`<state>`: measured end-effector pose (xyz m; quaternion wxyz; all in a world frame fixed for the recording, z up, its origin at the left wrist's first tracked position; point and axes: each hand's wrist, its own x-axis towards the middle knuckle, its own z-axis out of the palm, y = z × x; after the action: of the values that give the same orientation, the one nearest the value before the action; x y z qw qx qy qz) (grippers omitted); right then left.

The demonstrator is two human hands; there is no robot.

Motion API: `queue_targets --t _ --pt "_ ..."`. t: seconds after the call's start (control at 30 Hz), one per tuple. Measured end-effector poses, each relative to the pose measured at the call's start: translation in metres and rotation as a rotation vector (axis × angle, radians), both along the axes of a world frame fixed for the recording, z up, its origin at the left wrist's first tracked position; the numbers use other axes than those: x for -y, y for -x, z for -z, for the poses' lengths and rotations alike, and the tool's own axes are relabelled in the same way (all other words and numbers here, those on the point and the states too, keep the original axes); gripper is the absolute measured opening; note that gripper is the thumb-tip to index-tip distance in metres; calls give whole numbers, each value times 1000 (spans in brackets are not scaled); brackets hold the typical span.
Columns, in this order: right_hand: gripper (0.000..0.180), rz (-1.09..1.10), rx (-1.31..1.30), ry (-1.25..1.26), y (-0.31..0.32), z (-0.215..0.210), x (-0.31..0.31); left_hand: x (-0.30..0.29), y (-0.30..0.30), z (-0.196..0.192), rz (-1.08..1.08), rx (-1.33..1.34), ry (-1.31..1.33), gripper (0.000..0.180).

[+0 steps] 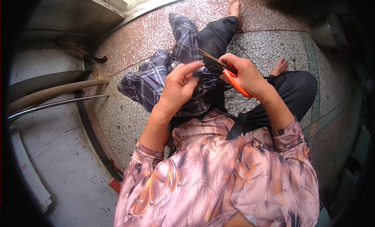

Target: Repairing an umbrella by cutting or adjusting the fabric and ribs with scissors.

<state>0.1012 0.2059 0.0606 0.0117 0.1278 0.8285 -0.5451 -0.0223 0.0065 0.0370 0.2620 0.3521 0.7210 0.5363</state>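
My right hand (247, 75) grips a pair of scissors (239, 87) with orange handles. Their narrow blades point up and to the left, past the fingertips of my left hand (179, 85). That left hand is closed in a pinch, thumb and fingers close together; what sits between them is too small to make out. Below and between both hands, thin dark strands (213, 79) spread over my lap. A dark plaid cloth (150, 76) with pale lines lies bunched across my left leg and hangs to the floor.
Speckled stone floor (269, 47) surrounds my bare feet. To my left are a curved wooden handle (58, 92), a metal rod (58, 106) and a worn grey surface (66, 152). A dark round container (328, 31) stands at the far right.
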Motion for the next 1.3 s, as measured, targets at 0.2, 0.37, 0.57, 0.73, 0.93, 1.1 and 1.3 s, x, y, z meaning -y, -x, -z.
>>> queue_targets --t 0.2,0.37,0.57,0.73,0.93,1.1,1.3 --pt "26 33 -68 67 -11 -13 -9 -10 2 -28 134 -152 165 17" --pt "26 69 -119 128 -9 -6 -9 -6 5 -12 108 144 126 20" --pt "27 103 -126 20 -6 2 2 0 -1 -5 -56 592 86 15" --pt "28 111 -166 -54 -2 17 6 5 0 6 -111 691 80 16" --pt "23 191 -257 -157 -12 -11 1 14 -3 8 -147 646 102 18" --pt "14 -165 323 366 -30 -50 3 17 -11 5 -187 317 249 19" --pt "21 -313 486 388 -28 -35 -2 17 -24 -12 -189 -29 291 15"
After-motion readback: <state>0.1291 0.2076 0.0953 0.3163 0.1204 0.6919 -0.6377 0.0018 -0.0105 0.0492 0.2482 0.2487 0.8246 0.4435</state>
